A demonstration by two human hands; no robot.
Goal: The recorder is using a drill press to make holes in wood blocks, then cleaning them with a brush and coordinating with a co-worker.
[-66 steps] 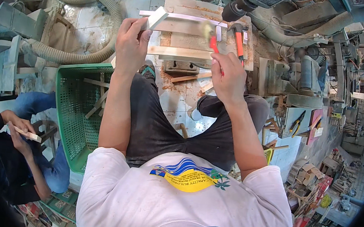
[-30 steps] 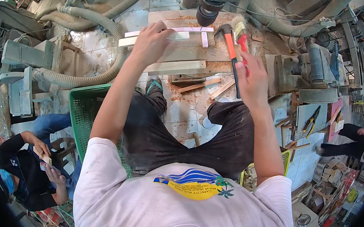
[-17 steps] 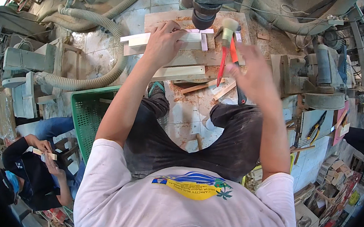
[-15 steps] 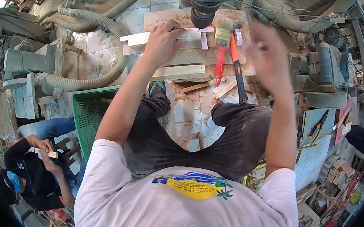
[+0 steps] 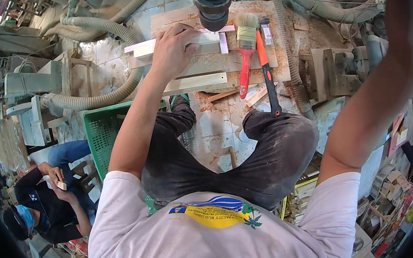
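My left hand [image 5: 174, 49] grips a pale wooden block [image 5: 207, 41], fingers bent over its top. Pale pink strips [image 5: 223, 43] border the block on the board, beneath the dark round spindle [image 5: 213, 13] of a machine. My right forearm [image 5: 386, 93] stretches up past the upper right edge, so the hand itself is out of sight. To the right of the block lies a paintbrush [image 5: 245, 67] with a red handle. Alongside it is a hammer [image 5: 267, 75] with an orange and black handle. A wooden bar [image 5: 199, 83] with a small hole lies nearer to me.
Sawdust is scattered over the wooden work board [image 5: 280, 68]. A green plastic crate [image 5: 100, 126] stands beside my leg. Ribbed hoses [image 5: 84, 102] curve across the left side. At lower left a seated co-worker [image 5: 55, 208] holds a small wood piece [image 5: 61, 185].
My right hand has swung up and right, from beside the hammer to out of view. My left hand stays on the wooden block. The view has shifted slightly.
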